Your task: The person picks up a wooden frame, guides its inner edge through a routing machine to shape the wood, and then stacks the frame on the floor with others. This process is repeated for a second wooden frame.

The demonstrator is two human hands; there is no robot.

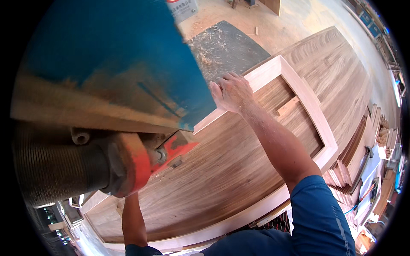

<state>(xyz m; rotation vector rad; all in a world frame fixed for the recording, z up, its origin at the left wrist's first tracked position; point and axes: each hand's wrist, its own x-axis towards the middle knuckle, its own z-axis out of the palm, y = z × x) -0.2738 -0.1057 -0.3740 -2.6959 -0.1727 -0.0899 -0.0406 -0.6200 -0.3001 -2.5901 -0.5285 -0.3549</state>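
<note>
Your right grip [232, 91] lies at the pale wooden frame's [311, 106] far rail, at upper centre, fingers bent, perhaps to steady it; I cannot tell whether they clasp the wood. Your left grip is hidden behind the red metal fitting [134, 160] at lower left, so its state I cannot tell. The frame spreads from centre to bottom, with brown wood-grained board [213, 183] showing inside. Probably your arms stand so wide because the blue panel [115, 38] fills the upper left.
</note>
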